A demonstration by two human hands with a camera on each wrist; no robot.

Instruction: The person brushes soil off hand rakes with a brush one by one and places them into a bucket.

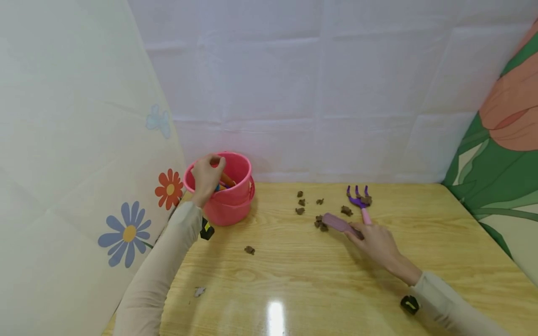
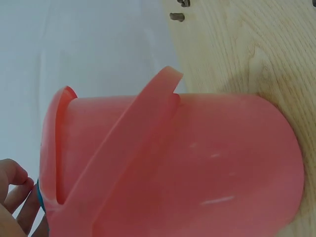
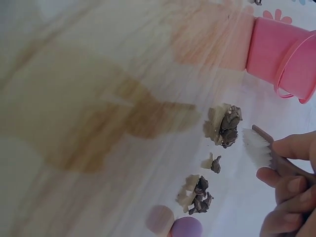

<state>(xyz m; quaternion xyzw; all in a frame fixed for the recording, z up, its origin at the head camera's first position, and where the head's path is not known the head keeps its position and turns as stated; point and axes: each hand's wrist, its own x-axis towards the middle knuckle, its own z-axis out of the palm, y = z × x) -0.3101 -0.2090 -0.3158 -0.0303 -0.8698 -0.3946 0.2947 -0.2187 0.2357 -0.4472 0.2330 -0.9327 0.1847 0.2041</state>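
Over a pink bucket (image 1: 229,212) at the table's back left, my left hand (image 1: 207,175) hangs at the rim with its fingers loosely bent. An orange-handled thing (image 1: 227,179) and something blue (image 1: 217,187) show inside the bucket. In the left wrist view the left fingers (image 2: 22,195) are beside a teal edge at the rim; no grip on it shows. My right hand (image 1: 376,242) grips a mauve brush (image 1: 335,222), whose white bristles (image 3: 257,148) face the table. Small brown clumps (image 3: 230,126) lie near the brush head. A purple hand rake (image 1: 358,203) with a pink handle lies behind the right hand.
More small brown pieces (image 1: 300,211) are scattered behind the brush, and one brown piece (image 1: 250,250) lies in front of the bucket. A pale scrap (image 1: 199,291) is on the table (image 1: 252,289) at the near left. White and flowered sheets enclose the back and sides.
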